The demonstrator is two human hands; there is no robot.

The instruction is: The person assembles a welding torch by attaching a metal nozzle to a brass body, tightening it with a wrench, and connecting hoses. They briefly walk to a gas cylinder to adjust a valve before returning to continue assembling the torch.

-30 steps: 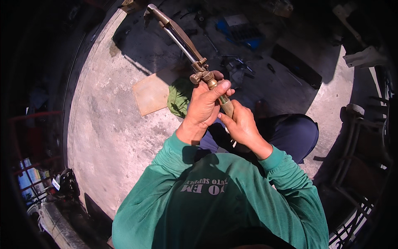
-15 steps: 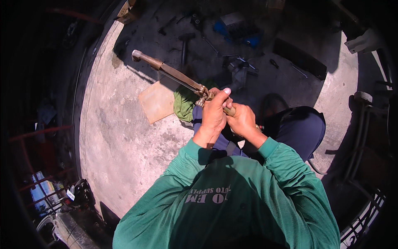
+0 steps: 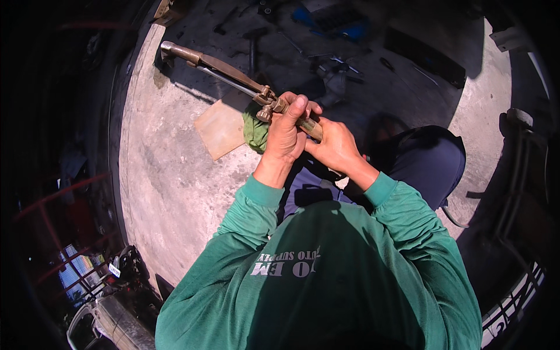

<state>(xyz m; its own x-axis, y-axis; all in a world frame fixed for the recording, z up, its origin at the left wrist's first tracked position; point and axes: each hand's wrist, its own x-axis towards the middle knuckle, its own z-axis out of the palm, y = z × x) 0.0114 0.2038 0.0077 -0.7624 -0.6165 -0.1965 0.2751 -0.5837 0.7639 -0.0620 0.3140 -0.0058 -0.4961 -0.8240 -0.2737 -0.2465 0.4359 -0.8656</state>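
A brass-coloured cutting torch point(image 3: 228, 70) is held out in front of me, its angled head pointing to the far left. Just behind the knobbed valve, my left hand point(image 3: 284, 133) is wrapped round the handle with the thumb along the top. Farther back, my right hand point(image 3: 336, 147) closes round the rear of the same handle; its fingertips are partly hidden beneath. Below the torch lies a flat tan square sheet point(image 3: 220, 130) on the floor, with a crumpled green cloth point(image 3: 255, 131) beside it near my knee.
On the shaded floor ahead lie a hammer point(image 3: 253, 51), a blue tool tray point(image 3: 332, 23), several wrenches and a long dark block point(image 3: 429, 55). Sunlit concrete point(image 3: 169, 175) stretches to my left. Red metal bars point(image 3: 61, 195) stand at the far left.
Both hands and the torch have shifted left and slightly away from me. The right hand has turned, its fingers now less visible on the handle.
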